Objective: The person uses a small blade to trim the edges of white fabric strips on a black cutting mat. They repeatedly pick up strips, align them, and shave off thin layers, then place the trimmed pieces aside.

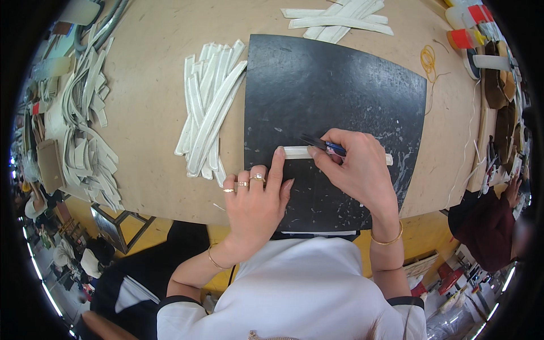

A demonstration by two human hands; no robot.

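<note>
A narrow white strip point(296, 152) lies across the black mat point(334, 85). My left hand point(252, 198), with rings on several fingers, rests with its index fingertip on the strip's left end; thumb and index are spread apart. Closed around a pair of small thread snips point(333, 148) with dark blades and a blue and pink handle is my right hand point(360, 164). Its thumb touches the strip near the middle, and the blades point left just above it. The hand hides much of the strip; its right end shows beyond.
Left of the mat is a pile of white strips point(207, 107), with another strip pile point(343, 20) beyond it. Loose pale pieces point(85, 130) heap at the table's far left. Yellow cord point(428, 59) and bottles point(467, 37) are at the right. A person point(487, 232) is at the right.
</note>
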